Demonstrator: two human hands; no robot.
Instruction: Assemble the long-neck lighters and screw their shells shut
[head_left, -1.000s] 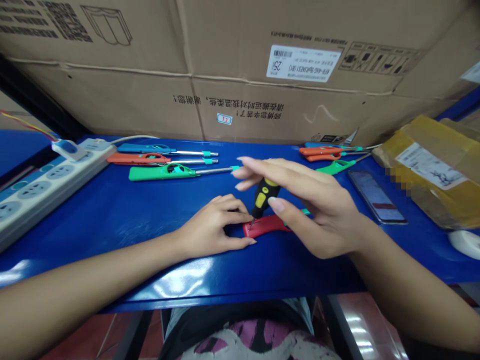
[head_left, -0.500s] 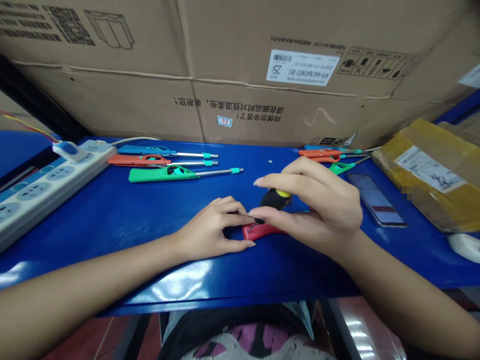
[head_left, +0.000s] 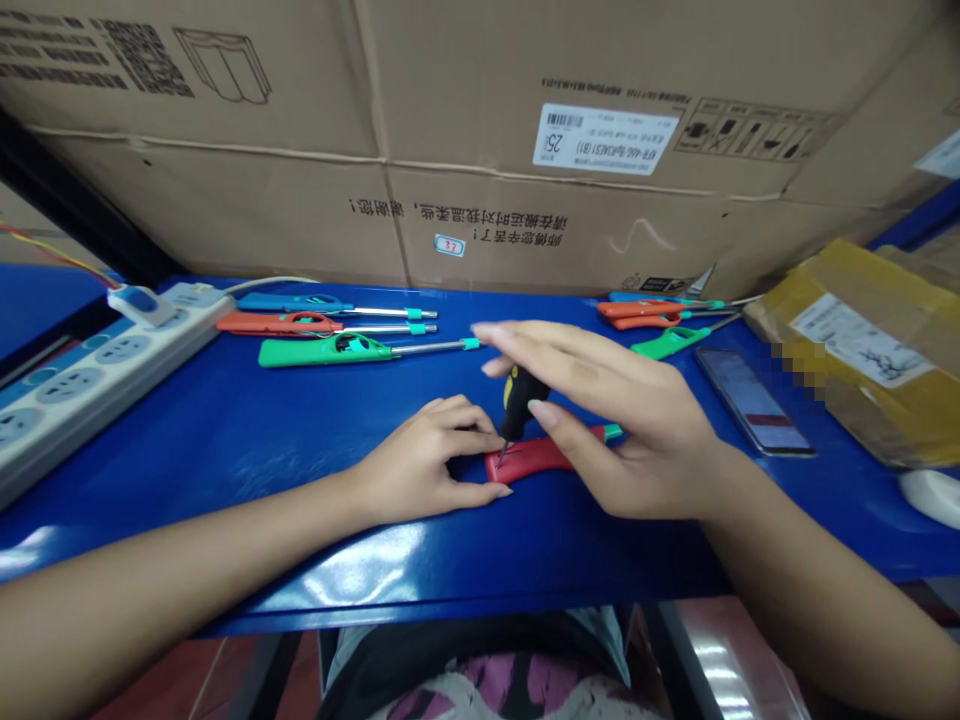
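A red lighter body (head_left: 536, 458) lies on the blue tabletop, its green part showing at the right end. My left hand (head_left: 439, 455) grips its left end between thumb and fingers. Above that end stands a short screwdriver (head_left: 521, 400) with a black and yellow handle, slightly tilted, its tip touching the red body. My right hand (head_left: 630, 420) is around the screwdriver handle, with the thumb on the near side and the fingers stretched over the far side. Part of the red body is hidden behind this hand.
Blue, orange and green lighters (head_left: 322, 348) lie at the back left, more (head_left: 667, 340) at the back right. A white power strip (head_left: 105, 365) is on the left. A phone (head_left: 754, 400), yellow-taped parcel (head_left: 862, 350) and white object (head_left: 930, 495) are right. A large cardboard box (head_left: 465, 140) stands behind.
The screwdriver has swung more upright, its handle moving left. My right hand's fingers have straightened and shifted left, exposing more of the red body. My left hand stays put.
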